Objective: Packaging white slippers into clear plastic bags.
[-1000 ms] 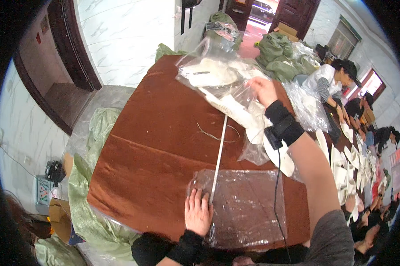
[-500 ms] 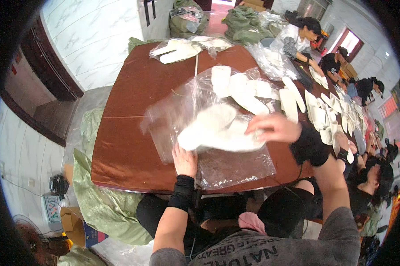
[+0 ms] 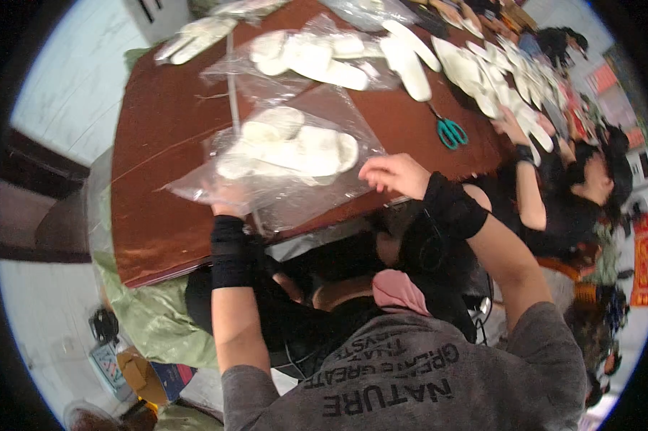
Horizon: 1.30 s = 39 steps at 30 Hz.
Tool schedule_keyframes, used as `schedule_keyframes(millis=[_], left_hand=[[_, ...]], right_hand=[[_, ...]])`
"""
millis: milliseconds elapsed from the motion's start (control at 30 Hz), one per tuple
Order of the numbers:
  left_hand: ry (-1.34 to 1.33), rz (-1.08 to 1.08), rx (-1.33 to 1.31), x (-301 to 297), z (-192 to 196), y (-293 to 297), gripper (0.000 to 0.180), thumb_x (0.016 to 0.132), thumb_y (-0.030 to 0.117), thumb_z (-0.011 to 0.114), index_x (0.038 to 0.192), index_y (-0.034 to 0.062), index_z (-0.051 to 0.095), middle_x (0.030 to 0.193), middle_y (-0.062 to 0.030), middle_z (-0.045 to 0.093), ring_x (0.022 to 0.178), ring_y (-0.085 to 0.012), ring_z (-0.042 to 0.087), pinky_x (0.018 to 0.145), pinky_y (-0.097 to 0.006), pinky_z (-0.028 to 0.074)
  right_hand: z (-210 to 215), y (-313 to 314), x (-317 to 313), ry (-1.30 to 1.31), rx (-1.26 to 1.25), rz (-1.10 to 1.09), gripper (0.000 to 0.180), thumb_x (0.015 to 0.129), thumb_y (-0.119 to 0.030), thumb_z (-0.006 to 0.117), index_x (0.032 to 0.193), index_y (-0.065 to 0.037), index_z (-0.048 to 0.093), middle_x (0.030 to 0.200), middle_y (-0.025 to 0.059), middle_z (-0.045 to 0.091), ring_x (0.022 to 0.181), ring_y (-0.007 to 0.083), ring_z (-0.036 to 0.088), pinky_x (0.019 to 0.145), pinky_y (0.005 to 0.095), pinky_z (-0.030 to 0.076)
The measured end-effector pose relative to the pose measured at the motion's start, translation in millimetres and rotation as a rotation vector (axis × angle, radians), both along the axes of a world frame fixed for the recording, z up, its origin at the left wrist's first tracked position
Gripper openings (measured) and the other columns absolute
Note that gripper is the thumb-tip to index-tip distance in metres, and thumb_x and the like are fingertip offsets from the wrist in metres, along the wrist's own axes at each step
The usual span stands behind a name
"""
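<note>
In front of me on the brown-covered table (image 3: pixel 159 237) lies a clear plastic bag (image 3: pixel 295 205) with white slippers (image 3: pixel 284 151) inside it or under its film. My left hand (image 3: pixel 230 192) is at the bag's near left part. Clear film covers its fingers and blurs them, so their grip does not show. My right hand (image 3: pixel 398 176) hovers just right of the bag, by the slippers' toe end. Its fingers are loosely bent and apart, with nothing seen between them. Black bands wrap both my wrists.
Beyond the bag lie more bagged white slippers (image 3: pixel 313 57) and a loose pair (image 3: pixel 408 66). Teal-handled scissors (image 3: pixel 451 133) rest to the right. Many slippers (image 3: pixel 493 72) are spread along the right side, where co-workers' hands (image 3: pixel 512 128) work. A green sack (image 3: pixel 151 309) hangs below the table's left edge.
The head view has tilted and shifted, and the scissors now show. My right hand has come off the slippers and drawn away to the right. The slippers now lie under smoother film.
</note>
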<state>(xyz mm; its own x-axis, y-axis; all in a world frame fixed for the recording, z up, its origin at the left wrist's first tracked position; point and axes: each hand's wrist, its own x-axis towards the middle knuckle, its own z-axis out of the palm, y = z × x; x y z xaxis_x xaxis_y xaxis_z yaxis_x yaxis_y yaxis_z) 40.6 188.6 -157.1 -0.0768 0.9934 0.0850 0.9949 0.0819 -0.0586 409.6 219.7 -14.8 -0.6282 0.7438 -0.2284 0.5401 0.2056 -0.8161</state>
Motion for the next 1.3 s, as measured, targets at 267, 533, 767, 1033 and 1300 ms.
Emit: schedule_keyframes(millis=[267, 533, 767, 1033, 1300], left_hand=[[-0.213, -0.020, -0.071, -25.3, -6.3, -12.2, 0.057, 0.089, 0.061, 0.042, 0.135, 0.0283, 0.050, 0.142, -0.0104, 0.045, 0.132, -0.0281, 0.038, 0.108, -0.063, 0.018], [0.063, 0.109, -0.076, -13.0, 22.4, -30.7, 0.059, 0.093, 0.057, 0.039, 0.136, 0.0177, 0.048, 0.141, -0.0150, 0.045, 0.129, -0.0339, 0.041, 0.105, -0.059, 0.028], [0.117, 0.073, 0.011, -39.9, -13.6, -34.8, 0.062, 0.093, 0.054, 0.041, 0.138, 0.0108, 0.043, 0.139, -0.0182, 0.045, 0.124, -0.0396, 0.044, 0.103, -0.052, 0.033], [-0.031, -0.184, 0.006, -27.7, 10.1, -92.8, 0.045, 0.092, 0.033, 0.055, 0.125, 0.0028, 0.055, 0.132, -0.0187, 0.051, 0.123, -0.0351, 0.044, 0.106, -0.043, 0.030], [-0.283, -0.169, -0.338, -51.1, 42.2, -88.0, 0.043, 0.092, 0.029, 0.053, 0.125, 0.0001, 0.052, 0.131, -0.0211, 0.049, 0.123, -0.0374, 0.043, 0.106, -0.044, 0.030]], right_hand=[[32.8, -146.2, 99.9, -0.416, -0.120, 0.357, 0.044, 0.090, -0.043, 0.055, 0.118, -0.008, 0.058, 0.102, 0.0153, 0.066, 0.094, 0.0316, 0.063, 0.080, 0.0387, 0.050], [-6.9, -235.0, 98.4, -0.300, 0.421, 0.099, 0.027, 0.075, -0.029, 0.069, 0.092, -0.012, 0.056, 0.086, 0.0060, 0.055, 0.084, 0.0260, 0.058, 0.063, 0.0374, 0.050], [14.7, -252.5, 99.3, -0.285, 0.474, 0.102, 0.027, 0.081, -0.032, 0.067, 0.097, -0.013, 0.057, 0.089, 0.0060, 0.056, 0.084, 0.0254, 0.059, 0.064, 0.0367, 0.052], [20.2, -239.3, 115.4, -0.102, 0.620, 0.113, 0.026, 0.075, -0.020, 0.070, 0.098, -0.014, 0.059, 0.104, 0.0065, 0.058, 0.090, 0.0262, 0.059, 0.074, 0.0361, 0.051], [39.5, -255.4, 125.2, -0.112, 0.411, 0.327, 0.020, 0.078, -0.016, 0.064, 0.097, -0.013, 0.062, 0.086, 0.0061, 0.053, 0.081, 0.0226, 0.057, 0.065, 0.0347, 0.050]])
